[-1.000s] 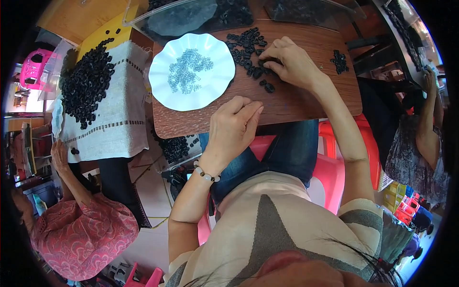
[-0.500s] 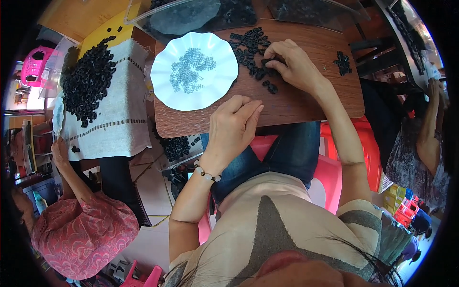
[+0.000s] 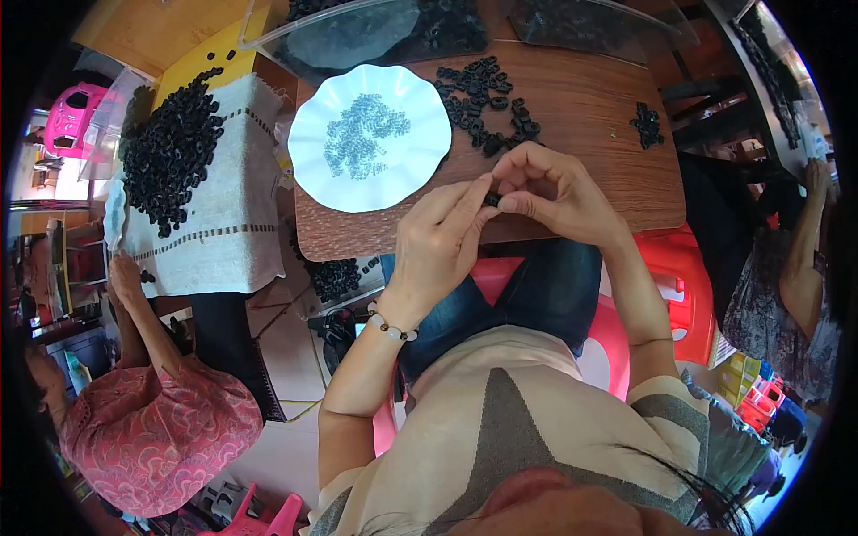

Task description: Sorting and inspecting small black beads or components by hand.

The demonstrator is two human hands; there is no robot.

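Note:
My right hand point(image 3: 567, 196) pinches a small black ring-like part point(image 3: 492, 198) between thumb and fingers, above the near edge of the brown wooden board point(image 3: 581, 107). Against that part come the fingertips of my left hand point(image 3: 438, 237), which are pressed together; anything tiny between them is hidden. A white plate with a wavy rim point(image 3: 308, 183) stands left of my hands, bearing many tiny clear, shiny pieces point(image 3: 366, 134). Beyond my hands, loose black parts point(image 3: 474, 94) are strewn beside the plate. Another little cluster of black parts point(image 3: 646, 125) lies at the board's right side.
Clear plastic bins point(image 3: 357, 40) with black parts stand along the board's far edge. On the left, a cloth-covered surface point(image 3: 241, 196) bears a large heap of black parts point(image 3: 170, 152), with a person in a patterned red top point(image 3: 170, 429) beside it. Another person sits at right.
My right hand has come from the loose black parts back toward me, bringing one black part to my left fingertips. Some loose parts have shifted. The view has moved slightly.

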